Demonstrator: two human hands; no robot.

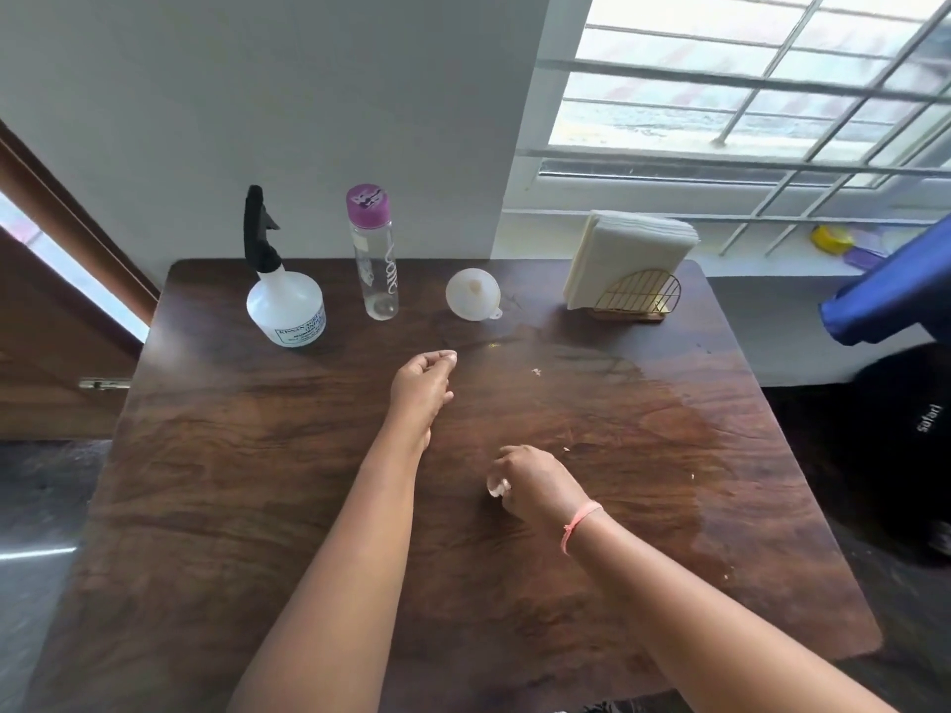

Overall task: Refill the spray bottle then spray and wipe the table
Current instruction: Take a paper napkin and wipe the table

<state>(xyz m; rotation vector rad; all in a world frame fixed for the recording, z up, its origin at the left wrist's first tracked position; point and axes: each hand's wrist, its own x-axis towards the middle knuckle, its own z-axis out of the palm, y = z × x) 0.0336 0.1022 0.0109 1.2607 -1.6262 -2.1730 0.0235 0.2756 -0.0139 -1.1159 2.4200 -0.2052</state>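
Note:
A white spray bottle (285, 301) with a black trigger head stands upright at the back left of the dark wooden table (247, 481). A clear water bottle (374, 259) with a purple cap stands to its right. A white funnel (473, 294) lies beside that. A wet patch (643, 414) darkens the table's right half, with small white tissue bits (536, 372) on it. My left hand (423, 385) hovers mid-table, fingers curled, holding nothing I can see. My right hand (535, 483) is closed on a small wad of tissue (498, 487) against the table.
A gold wire holder with a stack of white napkins (625, 267) stands at the back right. A window with a grille is behind it. A blue object (885, 295) and a black bag (885, 445) sit off the table's right side. A brown door is at the left.

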